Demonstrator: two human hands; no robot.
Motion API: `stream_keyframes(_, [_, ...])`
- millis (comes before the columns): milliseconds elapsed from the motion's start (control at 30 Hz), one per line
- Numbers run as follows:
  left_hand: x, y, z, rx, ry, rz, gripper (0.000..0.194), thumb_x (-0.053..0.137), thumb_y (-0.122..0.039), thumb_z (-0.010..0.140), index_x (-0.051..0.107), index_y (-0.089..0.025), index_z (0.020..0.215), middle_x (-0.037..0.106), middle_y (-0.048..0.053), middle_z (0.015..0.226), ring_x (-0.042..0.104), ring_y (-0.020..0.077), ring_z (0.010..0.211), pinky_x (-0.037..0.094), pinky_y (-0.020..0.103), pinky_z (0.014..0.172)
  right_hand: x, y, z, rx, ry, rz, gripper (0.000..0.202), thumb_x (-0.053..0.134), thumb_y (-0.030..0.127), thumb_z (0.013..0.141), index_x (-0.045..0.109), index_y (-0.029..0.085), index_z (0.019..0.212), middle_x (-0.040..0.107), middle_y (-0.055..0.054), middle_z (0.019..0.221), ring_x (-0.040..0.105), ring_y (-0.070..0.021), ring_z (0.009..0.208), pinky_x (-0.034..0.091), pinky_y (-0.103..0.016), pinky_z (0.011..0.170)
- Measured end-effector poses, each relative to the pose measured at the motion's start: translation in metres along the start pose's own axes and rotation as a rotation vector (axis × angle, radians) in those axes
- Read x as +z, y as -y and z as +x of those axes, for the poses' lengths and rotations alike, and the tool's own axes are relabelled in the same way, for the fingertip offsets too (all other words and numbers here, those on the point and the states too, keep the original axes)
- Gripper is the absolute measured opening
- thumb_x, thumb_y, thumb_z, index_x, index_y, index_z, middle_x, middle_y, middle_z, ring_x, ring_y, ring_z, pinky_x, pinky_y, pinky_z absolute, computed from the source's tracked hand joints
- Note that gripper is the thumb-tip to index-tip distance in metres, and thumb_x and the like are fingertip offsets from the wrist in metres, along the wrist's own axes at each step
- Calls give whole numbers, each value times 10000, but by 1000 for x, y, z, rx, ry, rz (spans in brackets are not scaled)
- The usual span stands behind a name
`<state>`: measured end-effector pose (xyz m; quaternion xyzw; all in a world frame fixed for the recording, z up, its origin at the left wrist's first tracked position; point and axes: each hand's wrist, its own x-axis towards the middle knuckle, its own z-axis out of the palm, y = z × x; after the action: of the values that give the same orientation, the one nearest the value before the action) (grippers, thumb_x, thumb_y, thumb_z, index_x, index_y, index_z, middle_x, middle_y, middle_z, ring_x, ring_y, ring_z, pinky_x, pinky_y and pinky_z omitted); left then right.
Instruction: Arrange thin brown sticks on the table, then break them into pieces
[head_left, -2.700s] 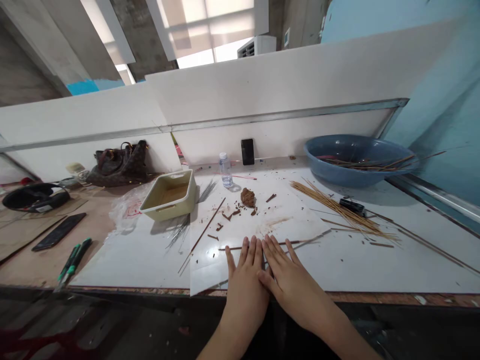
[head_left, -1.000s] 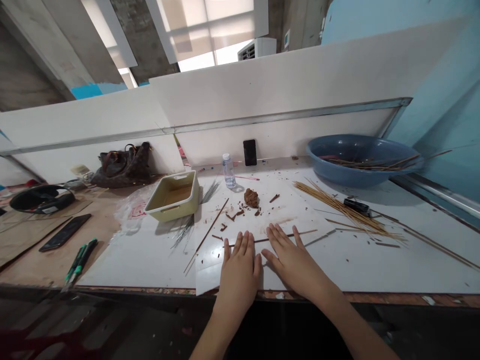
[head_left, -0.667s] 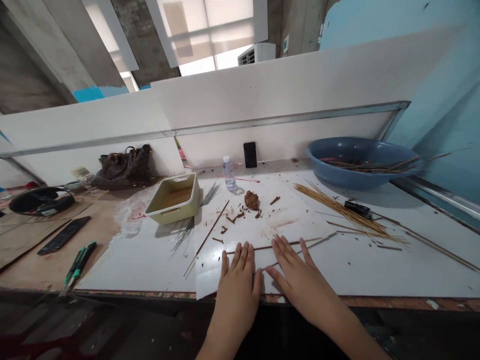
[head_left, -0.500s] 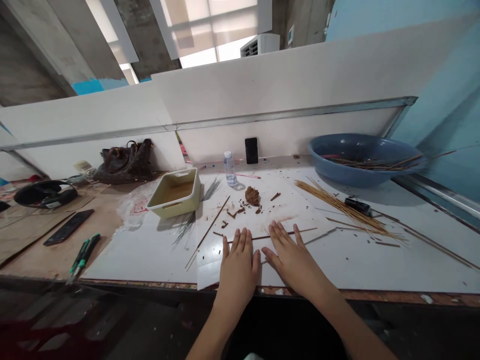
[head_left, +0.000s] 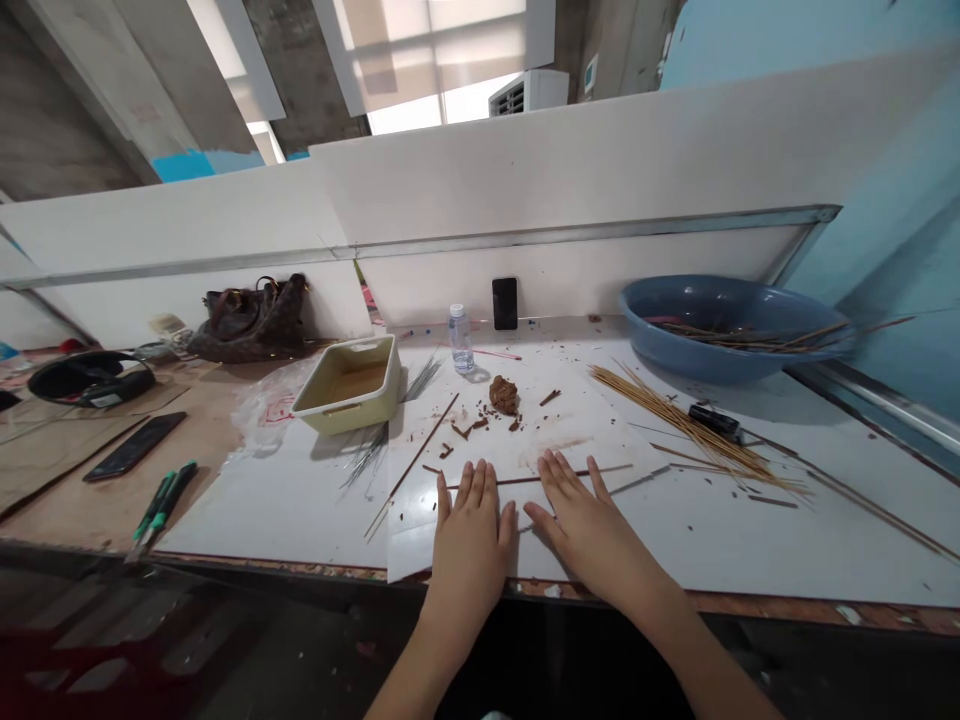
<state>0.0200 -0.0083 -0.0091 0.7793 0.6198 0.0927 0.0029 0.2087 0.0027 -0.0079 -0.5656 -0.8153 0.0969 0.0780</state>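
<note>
- The left hand (head_left: 472, 540) and right hand (head_left: 585, 525) lie flat, palms down, grasping nothing.
- A thin stick (head_left: 519, 481) passes under the fingers of both, its long axis running left to right; neither hand is nearer.
- Its paler end pokes out past the right hand.
- A brown lump (head_left: 503, 396) sits beyond the hands.

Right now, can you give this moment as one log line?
left hand: flat, fingers over stick | right hand: flat, fingers over stick | lump: beyond hands | bottle: upright
</note>
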Motion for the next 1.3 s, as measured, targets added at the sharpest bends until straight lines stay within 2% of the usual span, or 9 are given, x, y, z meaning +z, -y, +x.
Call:
stream_keyframes(167, [9, 11, -32, 96, 6, 4, 602, 393, -340, 1140, 340, -162, 1713, 389, 115, 1739, 364, 316, 1631, 284, 678, 1324, 14, -3, -31, -57, -63, 34, 783, 256, 639, 1138, 301, 113, 1715, 268, -138, 1762, 258, -279, 1661, 163, -603, 1371])
stream_keyframes(400, [1, 2, 4, -1, 10, 44, 554, 408, -295, 1126, 463, -106, 1644, 460, 158, 1701, 379, 339, 1623, 247, 695, 1328, 0, -7, 0, -11, -24, 23, 779, 273, 591, 1147, 326, 33, 1688, 289, -199, 1743, 246, -320, 1662, 132, -663, 1356])
stream_keyframes(633, [11, 16, -37, 87, -5, 32, 605, 377, -370, 1149, 312, -215, 1730, 415, 107, 1734, 371, 310, 1631, 251, 673, 1333, 24, -10, -38, -79, -126, 33, 788, 305, 632, 1135, 294, 98, 1715, 293, -137, 1758, 286, -280, 1653, 233, -573, 1365])
stream_keyframes(733, [7, 14, -29, 57, -1, 33, 595, 368, -374, 1151, 338, -208, 1722, 433, 121, 1726, 365, 322, 1633, 237, 676, 1333, 19, -13, -29, -90, -116, 45, 769, 297, 619, 1139, 309, 108, 1713, 336, -148, 1747, 286, -288, 1653, 192, -602, 1369])
stream_keyframes(867, [0, 8, -7, 16, 5, 28, 573, 373, -334, 1145, 389, -183, 1697, 450, 139, 1715, 372, 330, 1628, 243, 692, 1324, 7, -11, -3, -33, -85, 19, 775, 266, 586, 1147, 333, 38, 1691, 321, -202, 1742, 258, -311, 1661, 145, -637, 1364])
stream_keyframes(967, [0, 9, -17, 18, 13, 25, 582, 373, -329, 1143, 372, -157, 1699, 417, 136, 1729, 352, 321, 1638, 230, 695, 1328, 9, -7, -11, -30, -81, 4, 805, 254, 600, 1144, 311, 12, 1691, 284, -204, 1752, 244, -305, 1666, 149, -625, 1367])
stream_keyframes(1100, [3, 16, -38, 56, 24, 14, 611, 361, -368, 1152, 303, -169, 1726, 401, 122, 1740, 354, 309, 1638, 255, 688, 1326, 17, -6, -34, -54, -100, 15, 814, 241, 643, 1135, 326, 68, 1705, 298, -165, 1756, 266, -285, 1660, 189, -576, 1371])
stream_keyframes(1167, [3, 16, -32, 55, 16, 19, 601, 358, -367, 1152, 326, -173, 1720, 420, 126, 1732, 361, 313, 1635, 263, 684, 1324, 16, -8, -29, -57, -103, 12, 808, 238, 642, 1136, 351, 74, 1699, 325, -170, 1749, 272, -287, 1658, 168, -570, 1374])
stream_keyframes(1300, [0, 10, 2, -5, -19, 54, 564, 355, -313, 1140, 433, -123, 1666, 448, 172, 1708, 372, 342, 1627, 233, 714, 1319, 4, -11, 4, -20, -63, 12, 814, 225, 618, 1140, 346, 28, 1689, 321, -217, 1743, 247, -307, 1665, 142, -599, 1367])
